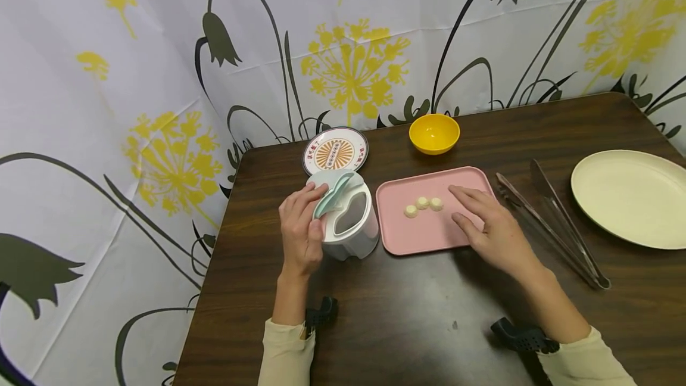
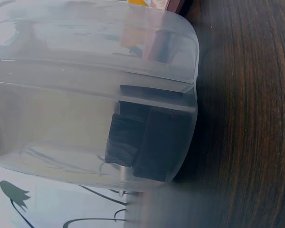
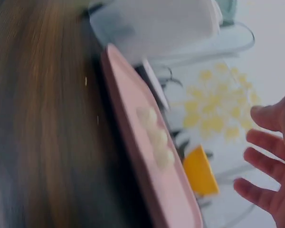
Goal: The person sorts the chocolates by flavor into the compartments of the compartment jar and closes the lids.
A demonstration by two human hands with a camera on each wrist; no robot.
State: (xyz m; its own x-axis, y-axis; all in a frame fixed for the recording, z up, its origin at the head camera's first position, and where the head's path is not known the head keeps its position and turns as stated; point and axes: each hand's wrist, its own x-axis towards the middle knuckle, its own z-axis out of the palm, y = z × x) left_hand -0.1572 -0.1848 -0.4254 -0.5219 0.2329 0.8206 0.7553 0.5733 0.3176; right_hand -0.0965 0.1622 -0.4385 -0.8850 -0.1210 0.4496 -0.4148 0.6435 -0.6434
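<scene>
A translucent storage container [image 1: 351, 246] with a white top stands left of the pink tray [image 1: 393, 237]. Its pale green flip lid [image 1: 333, 195] is raised, baring a curved opening. My left hand [image 1: 301, 231] grips the container's top beside that lid, fingers over the far side and thumb nearer me. Dark blocky shapes show through the wall of the container [image 2: 57, 118] in the left wrist view. Three small whitish round pieces [image 1: 422, 203] lie on the tray. Over the tray's right side hovers my right hand [image 1: 495, 228], fingers spread and holding nothing.
Metal tongs [image 1: 568, 237] lie right of the tray, near a large cream plate [image 1: 632, 195]. Behind the tray sits a yellow bowl [image 1: 434, 134]. A patterned plate [image 1: 343, 146] is behind the container. A printed cloth [image 1: 375, 11] hangs along the table's far edge.
</scene>
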